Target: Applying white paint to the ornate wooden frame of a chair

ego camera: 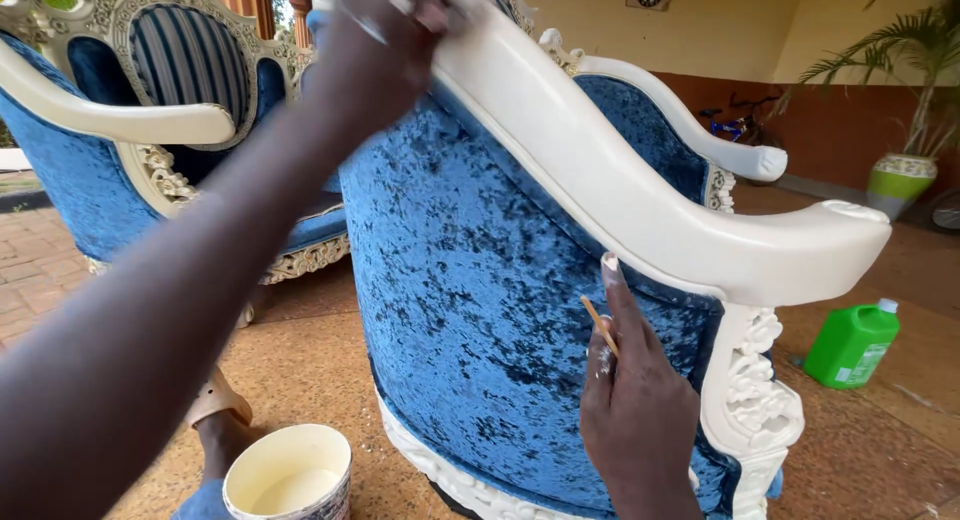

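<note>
A blue velvet armchair (470, 280) with a cream carved wooden frame fills the middle of the view. My left hand (385, 40) rests on top of the cream armrest rail (600, 170), gripping it near its upper end. My right hand (635, 390) presses against the blue fabric just below the rail, index finger pointing up to the rail's underside. A thin wooden stick or brush handle (600, 325) is held in that hand; its tip is hidden.
A small white pot of cream paint (290, 472) stands on the floor at lower left. A second blue-and-cream chair (130, 100) stands behind on the left. A green plastic jug (852, 342) sits on the floor at right, a potted palm (905, 130) beyond it.
</note>
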